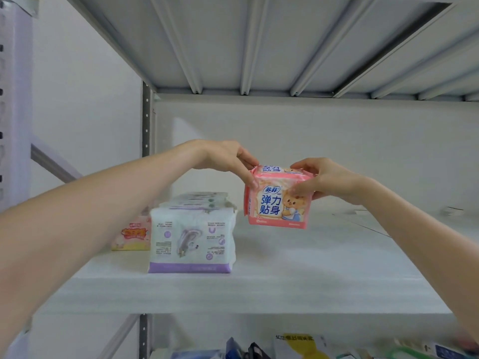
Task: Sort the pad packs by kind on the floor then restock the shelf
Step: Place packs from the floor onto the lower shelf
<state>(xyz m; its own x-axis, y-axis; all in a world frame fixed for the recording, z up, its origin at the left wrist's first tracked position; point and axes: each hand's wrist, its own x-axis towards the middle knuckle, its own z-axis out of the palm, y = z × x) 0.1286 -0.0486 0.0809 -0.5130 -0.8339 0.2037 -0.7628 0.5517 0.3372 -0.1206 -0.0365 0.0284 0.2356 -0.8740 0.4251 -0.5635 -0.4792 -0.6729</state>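
Held pack (278, 200) right of pack row (193, 234) on shelf (298, 275).

Glossy plastic-wrapped pink pad pack (278, 200), matt white shelf board (285, 270), ribbed painted metal underside (259, 42)

Brightness: bright, even, cool white light; colours look slightly washed out.
Shadows: a soft, faint patch on the shelf (311, 268) under the pink pack (278, 203); darker grooves in the ribbed board overhead (259, 47).
Focus: the pack's print is sharp; the lower-shelf clutter (298, 344) is blurred.
Edges: wide-angle bend; the left post (15, 99) leans, the arms (77, 229) swell toward the corners, and the bottom right corner is smeared.
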